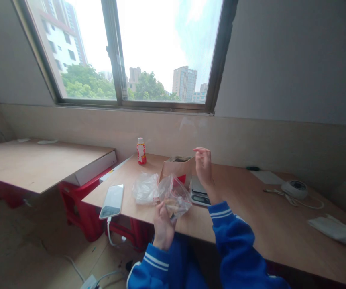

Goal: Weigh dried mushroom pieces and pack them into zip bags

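Note:
My left hand (163, 226) is closed on a clear zip-lock bag (176, 196) at the table's front edge. Brownish contents show in the lower part of the bag; their kind is unclear. Raised above the digital scale (199, 192) is my right hand (203, 164), its fingers bent together and pointing left, near the rim of an open cardboard box (173, 168). Whether those fingers pinch something small cannot be made out. The box stands behind the bag, with something dark inside and a red patch (181, 179) at its front. A pile of clear plastic bags (145, 188) lies left of my left hand.
A phone (112, 200) with a white cable lies at the table's left edge. Behind it stands a red-and-white bottle (141, 151). To the right are a white round device (294, 189) with its cord and a white cloth-like item (331, 228). Red stools (81, 210) stand below left.

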Demonstrator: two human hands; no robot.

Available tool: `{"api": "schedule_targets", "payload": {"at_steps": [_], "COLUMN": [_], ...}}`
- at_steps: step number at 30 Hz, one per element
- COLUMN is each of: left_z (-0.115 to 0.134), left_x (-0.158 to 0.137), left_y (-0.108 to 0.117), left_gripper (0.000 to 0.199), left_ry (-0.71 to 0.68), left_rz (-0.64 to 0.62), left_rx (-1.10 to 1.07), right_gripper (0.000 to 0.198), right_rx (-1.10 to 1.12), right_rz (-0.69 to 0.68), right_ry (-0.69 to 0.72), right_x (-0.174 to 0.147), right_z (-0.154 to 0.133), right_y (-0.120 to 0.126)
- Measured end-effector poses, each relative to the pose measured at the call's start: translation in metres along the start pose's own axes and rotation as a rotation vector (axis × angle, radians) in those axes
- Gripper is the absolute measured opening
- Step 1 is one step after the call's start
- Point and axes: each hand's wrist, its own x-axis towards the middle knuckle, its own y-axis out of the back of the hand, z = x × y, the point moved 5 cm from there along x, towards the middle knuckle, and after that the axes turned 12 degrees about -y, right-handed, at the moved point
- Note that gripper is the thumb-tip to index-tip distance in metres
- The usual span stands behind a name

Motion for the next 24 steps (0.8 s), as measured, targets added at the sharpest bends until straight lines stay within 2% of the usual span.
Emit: {"api": "schedule_targets", "payload": {"at_steps": [1,2,5,6,8,11,15,19,24], "left_z": [0.001,0.002,0.001,0.001,0.004,0.009,0.008,0.001,-0.002], "left_x": [0.001,0.002,0.003,0.002,0.000,-0.001,0.005,0.011,0.009], "left_y": [0.001,0.002,0.000,-0.002,-0.006,-0.010,-0.003,0.004,-0.001], "left_gripper": [0.026,0.027,0.042,0.048,0.056,0.061,0.056,0.048,0.043], "left_ry": [-0.020,-0.037,-0.047,-0.039,-0.030,-0.033,-0.060,-0.151,-0.210], "left_rz": [0.006,0.001,-0.103,-0.154,-0.242,-0.295,-0.239,-0.183,-0.215], "left_rx": [0.009,0.027,0.101,0.123,0.161,0.198,0.215,0.239,0.280], "right_gripper": [0.024,0.022,0.020,0.021,0.023,0.033,0.043,0.044,0.047], "right_rx": [0.066,0.109,0.093,0.052,-0.025,-0.039,0.041,0.108,0.209], "right_rz": [-0.042,-0.154,-0.681,-0.811,-0.933,-1.008,-1.123,-1.087,-0.977], "right_ry": [-0.070,-0.146,-0.335,-0.369,-0.397,-0.374,-0.369,-0.413,-0.513], "right_x": [-0.008,-0.017,-0.055,-0.067,-0.082,-0.088,-0.096,-0.102,-0.099], "right_z": [0.002,0.004,0.009,0.011,0.013,0.014,0.015,0.018,0.022], "right_y": [0.005,0.007,0.001,-0.001,-0.002,-0.006,-0.016,-0.016,-0.008]}}
